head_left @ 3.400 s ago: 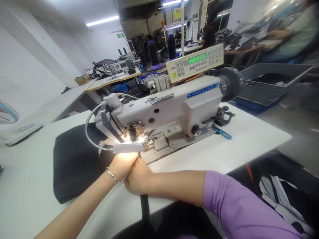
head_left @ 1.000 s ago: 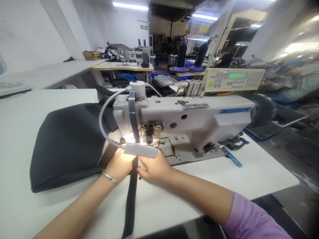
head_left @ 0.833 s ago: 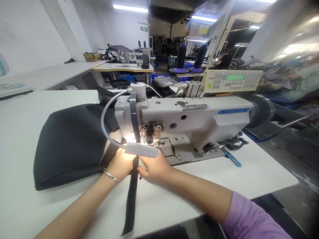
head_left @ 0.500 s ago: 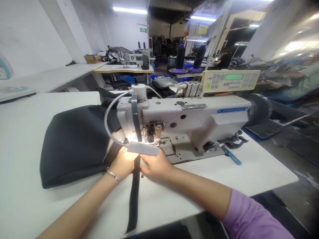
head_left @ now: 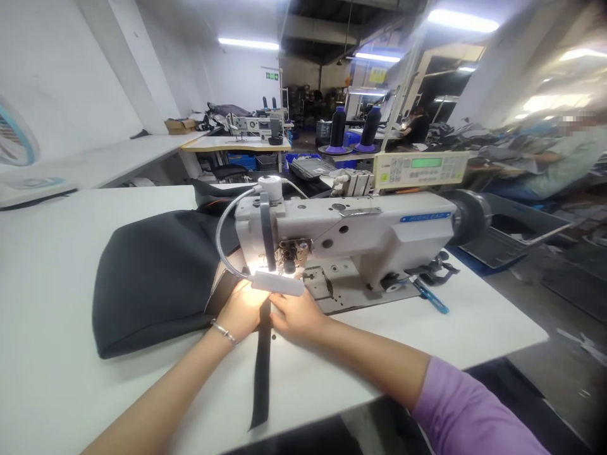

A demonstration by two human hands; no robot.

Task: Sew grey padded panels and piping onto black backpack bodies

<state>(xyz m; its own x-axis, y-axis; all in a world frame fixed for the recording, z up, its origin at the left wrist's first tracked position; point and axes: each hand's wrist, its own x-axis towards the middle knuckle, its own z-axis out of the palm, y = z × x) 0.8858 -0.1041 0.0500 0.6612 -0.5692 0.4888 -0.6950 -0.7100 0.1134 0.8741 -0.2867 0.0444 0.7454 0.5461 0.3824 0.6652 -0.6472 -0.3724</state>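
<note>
A black fabric strap (head_left: 262, 373) runs from beneath the sewing machine's head toward the table's front edge. On its left side my left hand (head_left: 244, 309), with a silver bangle at the wrist, is closed at the strap, its fingertips partly behind the lamp. From the right my right hand (head_left: 298, 316) pinches the same strap, thumb beside it. A large dark bag-like piece (head_left: 154, 278) lies left of the sewing machine (head_left: 351, 221), its edge under my left hand. The lit lamp head (head_left: 277, 284) hides the needle area and some fingertips.
A blue cutter (head_left: 432, 297) lies right of the machine base. The control panel (head_left: 421, 169) and two thread cones (head_left: 337, 129) stand behind. A fan (head_left: 16, 142) is at far left. Another person (head_left: 564, 158) sits at right; another sewing machine (head_left: 256, 120) stands at the back.
The strap's loose end has drawn closer to the machine, leaving a shorter length in front of my hands. Both hands keep their place by the needle area. The camera view has shifted slightly.
</note>
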